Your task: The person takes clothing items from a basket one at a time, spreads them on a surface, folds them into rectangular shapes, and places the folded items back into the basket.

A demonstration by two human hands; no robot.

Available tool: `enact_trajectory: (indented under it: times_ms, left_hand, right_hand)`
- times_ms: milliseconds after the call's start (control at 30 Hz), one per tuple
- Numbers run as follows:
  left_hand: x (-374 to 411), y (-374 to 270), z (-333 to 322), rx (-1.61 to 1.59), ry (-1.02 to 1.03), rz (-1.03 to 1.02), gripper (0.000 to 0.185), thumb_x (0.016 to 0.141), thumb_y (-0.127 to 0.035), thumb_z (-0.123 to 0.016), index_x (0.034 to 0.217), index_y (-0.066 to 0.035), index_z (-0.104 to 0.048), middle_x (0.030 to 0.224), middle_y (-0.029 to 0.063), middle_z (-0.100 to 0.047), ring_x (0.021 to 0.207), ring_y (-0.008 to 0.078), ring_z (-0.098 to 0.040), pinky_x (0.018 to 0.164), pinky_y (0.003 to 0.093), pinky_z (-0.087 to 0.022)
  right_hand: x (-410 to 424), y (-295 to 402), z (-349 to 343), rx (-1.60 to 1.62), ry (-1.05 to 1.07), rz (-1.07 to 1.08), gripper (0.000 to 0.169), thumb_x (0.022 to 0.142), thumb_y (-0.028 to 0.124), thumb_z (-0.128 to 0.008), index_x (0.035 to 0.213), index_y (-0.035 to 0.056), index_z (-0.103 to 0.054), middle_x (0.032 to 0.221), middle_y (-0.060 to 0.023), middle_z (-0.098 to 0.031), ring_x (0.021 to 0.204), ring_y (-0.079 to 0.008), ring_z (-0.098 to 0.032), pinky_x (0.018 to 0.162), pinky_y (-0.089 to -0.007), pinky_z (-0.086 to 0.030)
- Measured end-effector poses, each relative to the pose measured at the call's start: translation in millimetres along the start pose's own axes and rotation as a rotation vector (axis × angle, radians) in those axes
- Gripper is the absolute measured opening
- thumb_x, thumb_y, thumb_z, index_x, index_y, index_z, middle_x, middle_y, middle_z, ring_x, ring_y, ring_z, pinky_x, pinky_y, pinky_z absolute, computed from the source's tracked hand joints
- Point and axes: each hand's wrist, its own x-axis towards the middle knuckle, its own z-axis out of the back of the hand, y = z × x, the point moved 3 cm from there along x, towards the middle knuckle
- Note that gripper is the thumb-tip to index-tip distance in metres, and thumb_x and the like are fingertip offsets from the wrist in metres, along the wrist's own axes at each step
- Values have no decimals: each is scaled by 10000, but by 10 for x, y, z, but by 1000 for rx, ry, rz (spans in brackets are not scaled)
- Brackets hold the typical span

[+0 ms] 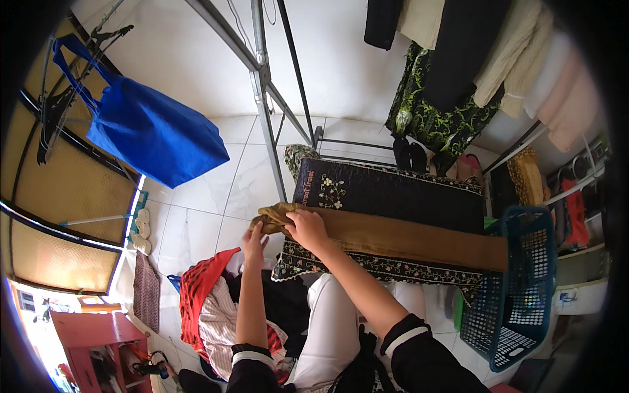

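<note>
A long strip of folded brown cloth (413, 238) lies lengthwise over a low surface covered with a black embroidered cloth (403, 196). The brown cloth's left end is bunched and reaches past the cover's left edge. My left hand (254, 241) holds that bunched end from below, its fingers partly around it. On top of the cloth, just to the right, my right hand (307, 229) grips the fabric near the bunched part. The right end of the cloth lies against a dark teal plastic basket (528, 255).
A heap of clothes, with a red patterned garment (204, 294) and a striped one, lies at my left. Above hangs a blue bag (152, 127). A metal frame (265, 98) stands beyond the covered surface; garments (452, 54) hang upper right. A red cabinet (93, 334) stands lower left.
</note>
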Motion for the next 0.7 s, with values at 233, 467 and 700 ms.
enact_trajectory:
  times_ms: [233, 467, 700]
  left_hand:
    - [34, -306, 12, 176, -37, -214, 294, 863, -243, -650, 1048, -33, -560, 975, 55, -631, 895, 142, -628, 723, 305, -547]
    - [417, 170, -185, -384, 115, 121, 224, 898, -178, -603, 1046, -15, -561, 904, 51, -625, 761, 122, -622, 656, 198, -544]
    - [825, 459, 25, -335, 291, 99, 319, 903, -114, -563, 1176, 23, -473, 1150, 143, -495, 1008, 187, -539, 884, 276, -496]
  right_hand:
    - [87, 129, 34, 94, -135, -3, 138, 819, 195, -636, 818, 62, -670, 893, -64, -645, 928, -258, -593, 801, -425, -419]
    - [140, 56, 46, 329, -204, -93, 157, 833, 184, -616, 911, 65, -682, 1075, -44, -658, 974, -240, -580, 873, -423, -391]
    - [-143, 254, -94, -309, 150, 428, 286, 821, 132, -573, 1089, 66, -645, 1326, -51, -505, 1278, -267, -393, 1083, -550, -224]
